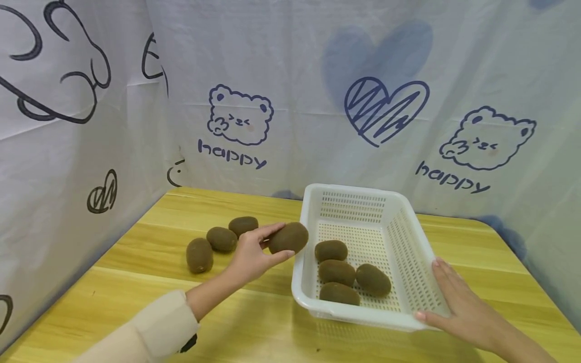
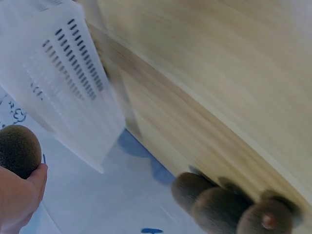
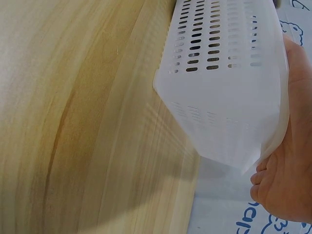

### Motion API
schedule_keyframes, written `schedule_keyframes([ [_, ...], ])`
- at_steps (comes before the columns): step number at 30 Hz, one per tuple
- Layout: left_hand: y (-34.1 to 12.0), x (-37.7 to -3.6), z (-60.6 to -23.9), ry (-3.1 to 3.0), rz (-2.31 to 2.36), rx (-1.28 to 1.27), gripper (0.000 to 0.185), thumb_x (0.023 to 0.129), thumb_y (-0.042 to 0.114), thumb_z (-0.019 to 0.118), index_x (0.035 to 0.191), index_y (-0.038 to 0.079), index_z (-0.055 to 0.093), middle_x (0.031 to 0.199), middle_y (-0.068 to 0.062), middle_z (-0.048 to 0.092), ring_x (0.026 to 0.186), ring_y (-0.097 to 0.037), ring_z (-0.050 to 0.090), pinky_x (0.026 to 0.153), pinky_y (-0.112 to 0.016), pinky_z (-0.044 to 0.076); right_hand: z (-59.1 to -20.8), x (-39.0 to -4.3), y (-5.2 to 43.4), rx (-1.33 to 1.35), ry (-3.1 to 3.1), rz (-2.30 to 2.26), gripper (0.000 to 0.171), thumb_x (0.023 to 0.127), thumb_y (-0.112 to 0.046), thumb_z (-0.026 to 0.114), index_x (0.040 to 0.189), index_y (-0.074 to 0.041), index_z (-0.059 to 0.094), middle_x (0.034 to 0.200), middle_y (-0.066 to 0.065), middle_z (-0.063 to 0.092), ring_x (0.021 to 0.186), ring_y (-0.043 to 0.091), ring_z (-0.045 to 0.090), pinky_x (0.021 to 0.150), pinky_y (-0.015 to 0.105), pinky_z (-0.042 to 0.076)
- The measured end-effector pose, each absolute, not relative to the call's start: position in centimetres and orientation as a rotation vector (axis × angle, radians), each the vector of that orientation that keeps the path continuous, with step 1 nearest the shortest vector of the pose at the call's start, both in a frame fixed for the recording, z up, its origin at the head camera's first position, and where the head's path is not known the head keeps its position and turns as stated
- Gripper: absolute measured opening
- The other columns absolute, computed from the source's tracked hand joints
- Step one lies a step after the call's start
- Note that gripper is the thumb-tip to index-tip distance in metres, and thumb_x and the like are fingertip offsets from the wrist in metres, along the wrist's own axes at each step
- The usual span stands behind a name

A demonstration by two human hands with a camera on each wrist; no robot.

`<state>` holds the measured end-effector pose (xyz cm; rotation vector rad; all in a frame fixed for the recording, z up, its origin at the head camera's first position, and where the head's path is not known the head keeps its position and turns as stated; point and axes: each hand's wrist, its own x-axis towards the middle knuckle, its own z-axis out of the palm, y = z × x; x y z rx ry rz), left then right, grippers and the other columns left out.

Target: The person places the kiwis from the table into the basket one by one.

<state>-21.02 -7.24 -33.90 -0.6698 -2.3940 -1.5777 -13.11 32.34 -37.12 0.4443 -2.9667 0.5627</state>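
- Left hand point(image 1: 251, 257) pinched one kiwi point(image 1: 288, 237) between thumb and fingers, held just beside the left rim of the white basket point(image 1: 410, 252).
- Right hand point(image 1: 458, 302), fingers straight, pressed the basket's right wall.
- Four kiwis point(image 1: 337, 272) lay in the basket; three kiwis point(image 1: 221, 239) sat on the worktop point(image 1: 254, 322).
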Motion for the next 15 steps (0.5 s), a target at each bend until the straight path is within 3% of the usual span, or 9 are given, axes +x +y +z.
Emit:
schedule_keyframes([
  [5,-5.7,-20.8,-33.8,-2.369,-1.625,-0.733,0.053,0.075,0.007,0.076,0.123,-0.004,0.057,0.124,-0.02,0.059,0.111,-0.031,0.059,0.088,-0.029,0.053,-37.1,-13.1,32.3,0.448,-2.963,0.557,0.101,0.082,-0.04,0.065,0.147,0.003,0.0,0.151,0.031,0.004,0.139,0.048,0.007,0.112,0.044,-0.011],
  [11,-4.1,-20.7,-33.8,-2.366,-1.63,-0.84,0.053,0.076,0.008,0.075,0.124,-0.004,0.056,0.125,-0.021,0.058,0.111,-0.031,0.059,0.088,-0.029,0.053,-37.0,-13.2,32.4,0.437,-2.977,0.567,0.102,0.082,-0.041,0.065,0.148,0.002,0.0,0.151,0.031,0.003,0.138,0.049,0.006,0.108,0.066,0.004],
  [15,-2.8,-20.6,-33.8,-2.389,-1.59,-0.896,0.053,0.076,0.009,0.075,0.123,-0.005,0.057,0.124,-0.02,0.059,0.11,-0.03,0.06,0.087,-0.029,0.054,-37.0,-13.2,32.3,0.437,-2.977,0.563,0.102,0.082,-0.041,0.065,0.147,0.003,0.0,0.151,0.031,0.004,0.138,0.049,0.007,0.107,0.067,0.007],
])
